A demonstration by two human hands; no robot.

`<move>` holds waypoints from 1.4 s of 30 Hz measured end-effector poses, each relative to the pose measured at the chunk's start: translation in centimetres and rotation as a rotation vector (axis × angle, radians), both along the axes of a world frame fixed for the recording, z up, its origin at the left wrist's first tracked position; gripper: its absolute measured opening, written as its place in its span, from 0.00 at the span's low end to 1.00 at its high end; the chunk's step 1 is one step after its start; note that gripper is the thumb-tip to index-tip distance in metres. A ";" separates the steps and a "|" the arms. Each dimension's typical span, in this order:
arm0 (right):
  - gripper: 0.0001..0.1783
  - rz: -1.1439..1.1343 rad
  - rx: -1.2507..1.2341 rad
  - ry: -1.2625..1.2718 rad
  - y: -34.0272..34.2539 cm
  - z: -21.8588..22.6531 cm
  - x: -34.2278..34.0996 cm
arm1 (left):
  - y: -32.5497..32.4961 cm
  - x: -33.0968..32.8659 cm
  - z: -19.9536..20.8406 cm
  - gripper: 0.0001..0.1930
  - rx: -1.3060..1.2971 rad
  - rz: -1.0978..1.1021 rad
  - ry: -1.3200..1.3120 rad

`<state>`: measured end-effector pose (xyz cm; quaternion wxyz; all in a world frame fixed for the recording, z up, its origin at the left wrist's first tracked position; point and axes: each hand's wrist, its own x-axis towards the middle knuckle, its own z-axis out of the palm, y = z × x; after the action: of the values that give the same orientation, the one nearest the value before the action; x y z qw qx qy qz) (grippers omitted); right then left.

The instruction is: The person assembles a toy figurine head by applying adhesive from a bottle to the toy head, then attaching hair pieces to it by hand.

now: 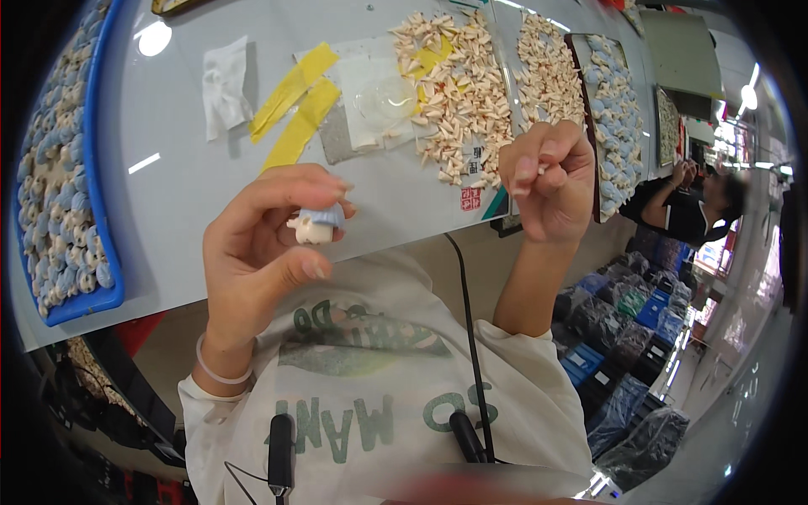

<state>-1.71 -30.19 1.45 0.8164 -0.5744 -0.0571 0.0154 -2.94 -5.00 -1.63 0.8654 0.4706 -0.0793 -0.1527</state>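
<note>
My left hand (268,231) holds a small figurine head (316,227), cream-coloured with a light blue top, between the thumb and fingers. It is tilted above the table's near edge. My right hand (554,181) is raised to the right with fingertips pinched on a tiny whitish piece (541,170). That piece is too small to make out fully, but resembles the loose ones on the table. Just beyond my right hand spreads a heap of small cream pointed pieces (463,105). The two hands are well apart.
A blue tray (99,185) of similar blue-and-cream heads stands left on the table (172,210). Yellow tape strips (295,88), a white tissue (225,88) and a clear round dish (385,101) lie ahead. A dark tray (581,76) of heads is right. Another person (690,202) sits farther right.
</note>
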 end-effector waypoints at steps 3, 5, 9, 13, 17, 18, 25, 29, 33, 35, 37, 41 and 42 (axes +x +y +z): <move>0.15 0.064 0.100 0.004 0.8 -0.3 -0.3 | 0.5 0.4 -0.2 0.18 -0.054 -0.049 0.109; 0.16 0.043 0.097 -0.022 1.2 -0.6 -0.2 | 0.7 0.6 -0.4 0.19 -0.097 -0.075 0.127; 0.17 -0.102 0.058 -0.001 2.4 -0.9 0.4 | 0.7 0.6 -0.9 0.19 -0.149 -0.091 0.105; 0.14 -0.075 -0.070 0.105 2.8 0.1 0.0 | 0.6 0.6 -0.8 0.19 -0.243 -0.068 0.156; 0.11 -0.181 -0.219 0.089 3.3 0.5 0.2 | 0.7 0.8 -0.7 0.19 -0.288 -0.084 0.189; 0.11 -0.174 -0.218 0.092 3.5 0.5 0.3 | 0.7 0.7 -0.9 0.19 -0.295 -0.092 0.180; 0.07 -0.264 -0.482 -0.052 4.2 1.3 1.7 | 0.3 0.7 -0.8 0.23 -0.063 0.008 0.010; 0.06 -0.305 -0.628 -0.125 4.5 1.9 2.4 | 0.8 1.1 -1.1 0.22 0.031 -0.048 -0.127; 0.06 -0.264 -0.724 -0.167 5.1 1.9 3.7 | 0.6 0.7 -0.3 0.20 -0.145 0.011 0.115; 0.07 -0.080 -0.951 -0.347 4.5 2.1 4.5 | 0.4 0.6 0.1 0.20 -0.255 0.012 0.282; 0.08 -0.031 -1.030 -0.366 5.1 2.0 4.8 | 0.5 0.6 0.0 0.19 -0.246 0.014 0.252; 0.09 -0.027 -1.263 -0.440 6.4 1.9 5.2 | 0.9 1.6 -1.2 0.18 -0.009 -0.035 -0.106; 0.09 -0.023 -1.264 -0.438 6.4 2.0 5.2 | 1.1 1.9 -1.7 0.18 0.031 -0.063 -0.226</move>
<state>3.47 -23.76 3.48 0.2924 -0.9327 -0.1954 -0.0798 -1.01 -3.91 -3.34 0.8383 0.4955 -0.1885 -0.1270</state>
